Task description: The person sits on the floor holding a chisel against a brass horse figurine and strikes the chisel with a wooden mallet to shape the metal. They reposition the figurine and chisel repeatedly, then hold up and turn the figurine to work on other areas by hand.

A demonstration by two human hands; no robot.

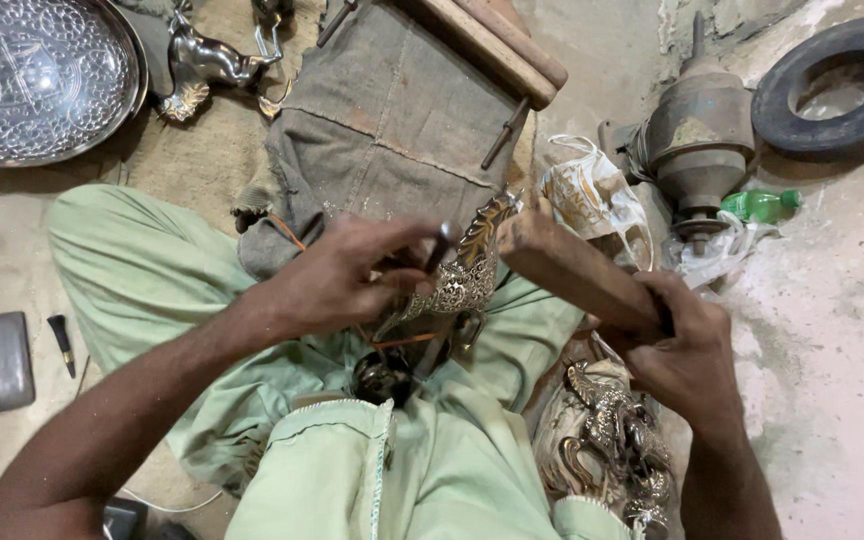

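Fingers of left hand (337, 280) pinch a punch (442, 243) on the ornate metal piece (462, 275); right hand (687, 350) grips a wooden mallet (572, 270).

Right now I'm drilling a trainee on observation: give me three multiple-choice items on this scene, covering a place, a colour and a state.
1. Where is the embossed tray? A upper left B lower right C centre
2. What colour is the bottle? A red B green C blue
3. What is the right hand doing? A resting open B gripping a wooden block C holding the bottle

Answers: 1 A, the tray lies at the upper left; 2 B, the bottle is green; 3 B, the right hand closes round the wooden block.
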